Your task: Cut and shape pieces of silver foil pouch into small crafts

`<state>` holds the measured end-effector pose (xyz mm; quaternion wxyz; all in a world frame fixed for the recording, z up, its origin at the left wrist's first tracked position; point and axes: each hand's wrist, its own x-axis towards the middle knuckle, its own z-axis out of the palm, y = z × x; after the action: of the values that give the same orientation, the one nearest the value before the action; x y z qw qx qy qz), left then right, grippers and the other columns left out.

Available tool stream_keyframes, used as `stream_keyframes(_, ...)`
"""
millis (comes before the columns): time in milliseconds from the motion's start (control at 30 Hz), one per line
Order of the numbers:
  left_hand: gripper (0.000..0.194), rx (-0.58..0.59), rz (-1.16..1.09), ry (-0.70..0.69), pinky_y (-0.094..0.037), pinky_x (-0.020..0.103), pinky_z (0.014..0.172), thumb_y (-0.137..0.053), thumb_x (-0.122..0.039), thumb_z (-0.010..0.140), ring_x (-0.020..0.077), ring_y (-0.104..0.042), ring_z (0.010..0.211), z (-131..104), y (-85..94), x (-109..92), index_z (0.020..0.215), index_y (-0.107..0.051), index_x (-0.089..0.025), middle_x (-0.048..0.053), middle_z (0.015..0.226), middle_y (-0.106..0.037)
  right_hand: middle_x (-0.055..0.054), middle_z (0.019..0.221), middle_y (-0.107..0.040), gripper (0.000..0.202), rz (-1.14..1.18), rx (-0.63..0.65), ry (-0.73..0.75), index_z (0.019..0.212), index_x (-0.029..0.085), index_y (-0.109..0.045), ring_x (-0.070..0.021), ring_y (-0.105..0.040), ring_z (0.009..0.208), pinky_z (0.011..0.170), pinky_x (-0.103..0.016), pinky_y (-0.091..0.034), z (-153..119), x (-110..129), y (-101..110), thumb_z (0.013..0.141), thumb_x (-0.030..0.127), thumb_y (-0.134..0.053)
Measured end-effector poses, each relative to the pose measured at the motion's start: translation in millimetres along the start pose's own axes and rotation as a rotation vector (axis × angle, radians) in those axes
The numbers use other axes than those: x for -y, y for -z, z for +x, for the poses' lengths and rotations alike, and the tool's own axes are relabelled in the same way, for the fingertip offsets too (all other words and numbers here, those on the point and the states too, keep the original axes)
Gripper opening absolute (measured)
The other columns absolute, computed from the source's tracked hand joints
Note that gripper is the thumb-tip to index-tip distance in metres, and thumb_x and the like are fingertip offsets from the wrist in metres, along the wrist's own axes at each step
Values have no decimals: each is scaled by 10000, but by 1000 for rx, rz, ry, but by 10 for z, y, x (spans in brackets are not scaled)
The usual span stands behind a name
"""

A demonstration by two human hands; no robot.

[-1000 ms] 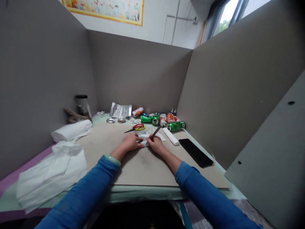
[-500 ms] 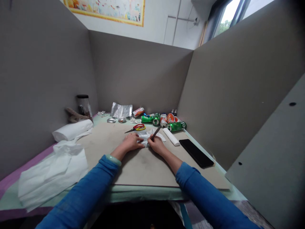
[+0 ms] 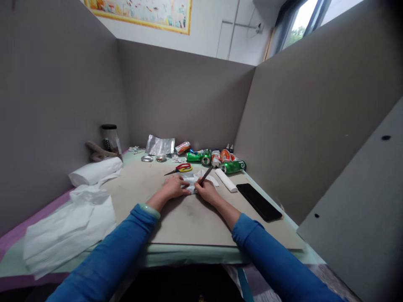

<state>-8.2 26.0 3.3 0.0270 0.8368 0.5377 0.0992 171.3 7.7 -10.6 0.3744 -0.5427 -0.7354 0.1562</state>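
My right hand (image 3: 207, 191) is closed round a dark brown, pen-like tool (image 3: 206, 175), held slanted with its upper end pointing away to the right. Its lower tip is hidden by my fingers. Under it lies a small silvery-white sheet (image 3: 190, 180) with crumpled white tissue (image 3: 213, 180) around it. My left hand (image 3: 174, 187) lies palm down on the sheet's left side, thumb apart from the fingers, holding it against the board. Scissors (image 3: 182, 168) with red and yellow handles lie just beyond my left hand.
A grey-beige board (image 3: 192, 228) covers the table. Crushed drink cans (image 3: 232, 166) and a silver metal sheet (image 3: 160, 146) lie at the back. A white strip (image 3: 226, 180) and black phone (image 3: 259, 202) are right; a paper roll (image 3: 96, 171), tissue sheets (image 3: 71, 228) and jar (image 3: 111, 140) left.
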Motion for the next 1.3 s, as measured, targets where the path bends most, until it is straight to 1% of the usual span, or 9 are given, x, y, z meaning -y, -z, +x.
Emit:
stream_keyframes(200,495,7,-6,3,-369,354,919,-560,-646,713,288,-486,1087,2,3,-1,1131,-632,-392,25,1212,-538,7,547,-551,199,61,5,16,686,167,-578,-140,-513,585,568,-222,-345,2,-33,-13,787,293,-462)
stream_keyframes(300,489,9,-10,0,-366,351,923,-561,-634,719,284,-494,1078,-1,14,-7,1128,-638,-379,29,1198,-550,13,554,-535,230,114,-57,17,671,173,-556,-135,-508,575,557,-222,-347,-5,-45,-14,803,327,-450)
stream_keyframes(400,475,5,-3,-15,-367,351,920,-564,-617,725,283,-501,1066,-10,27,-15,1127,-640,-376,32,1180,-562,10,590,-544,278,168,-128,58,687,177,-544,-132,-510,590,573,-220,-365,-11,-37,-9,831,381,-422)
stream_keyframes(500,477,4,2,-18,-370,358,912,-562,-622,724,287,-500,1065,-15,33,-20,1127,-640,-379,35,1177,-563,5,618,-570,285,210,-88,77,714,174,-552,-130,-522,605,593,-220,-383,-2,-34,-10,839,393,-419)
stream_keyframes(600,484,2,-1,-9,-370,358,912,-565,-626,718,288,-498,1067,-13,27,-19,1127,-640,-379,34,1182,-559,12,583,-562,251,206,-25,20,699,166,-557,-127,-519,579,578,-220,-376,20,-51,-23,821,346,-432)
stream_keyframes(667,480,0,2,-12,-371,353,912,-564,-626,720,287,-501,1065,-9,16,-13,1124,-641,-379,33,1187,-557,16,561,-546,233,180,-23,-12,671,165,-552,-127,-515,573,569,-220,-365,33,-64,-32,805,317,-437)
stream_keyframes(767,473,-10,8,-18,-372,358,912,-555,-627,726,292,-504,1061,-3,-2,-1,1119,-644,-381,31,1197,-554,14,561,-535,226,144,-31,-4,660,166,-552,-131,-512,582,562,-220,-351,40,-69,-40,796,302,-434)
stream_keyframes(1000,477,-13,-6,-9,-355,333,935,-567,-624,723,272,-494,1079,-6,-4,0,1119,-646,-370,25,1204,-550,-3,592,-564,241,92,-17,-15,701,161,-587,-139,-514,608,564,-216,-351,31,-47,-37,804,316,-434)
stream_keyframes(1300,479,-11,1,-14,-366,363,918,-557,-625,728,292,-501,1061,-13,3,-7,1128,-639,-375,29,1201,-552,-11,609,-582,245,61,-6,0,704,165,-597,-143,-529,618,583,-221,-360,41,-49,-38,813,315,-436)
